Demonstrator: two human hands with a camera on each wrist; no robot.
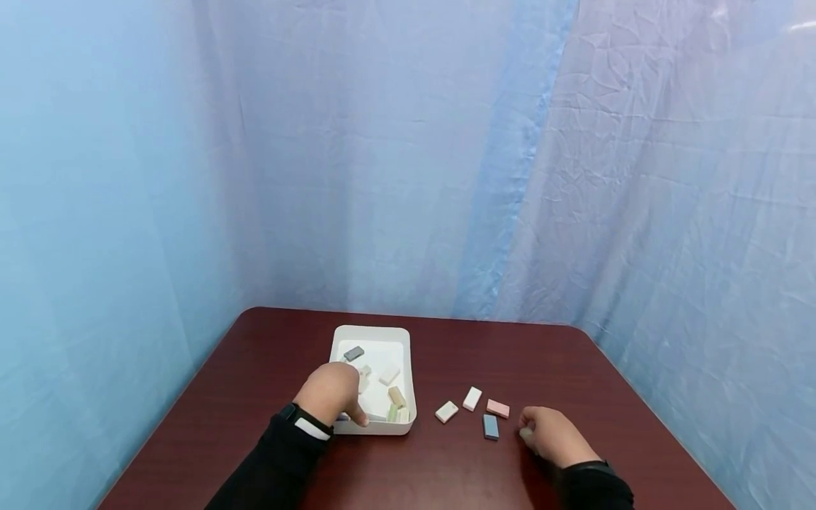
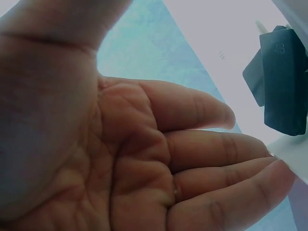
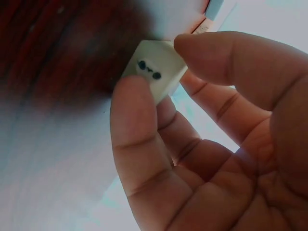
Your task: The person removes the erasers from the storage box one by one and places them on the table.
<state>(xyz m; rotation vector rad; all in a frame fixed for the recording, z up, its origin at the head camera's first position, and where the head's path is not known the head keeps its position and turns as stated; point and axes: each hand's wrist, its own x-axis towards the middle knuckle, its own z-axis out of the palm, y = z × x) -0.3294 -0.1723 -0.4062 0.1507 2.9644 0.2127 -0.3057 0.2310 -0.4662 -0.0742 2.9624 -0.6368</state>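
Observation:
My left hand [image 1: 333,391] reaches over the near left side of the white tray [image 1: 412,397]. In the left wrist view its fingers [image 2: 211,149] lie fairly straight, and nothing shows in the palm. A dark eraser [image 2: 287,79] marked 4B lies in the tray beyond the fingertips. At the right of the group on the table, my right hand [image 1: 553,433] pinches a small white eraser [image 3: 156,70] with a printed face between thumb and fingers, close over the tabletop. A pink eraser [image 1: 498,408] and a blue eraser [image 1: 490,427] lie just left of it.
Two white erasers [image 1: 472,399] lie on the dark red table [image 1: 446,474] between tray and right hand. In the tray are a grey eraser [image 1: 353,353], a tan eraser [image 1: 397,396], a green eraser [image 1: 392,412] and several pale ones. Blue curtains [image 1: 395,177] hang around the table.

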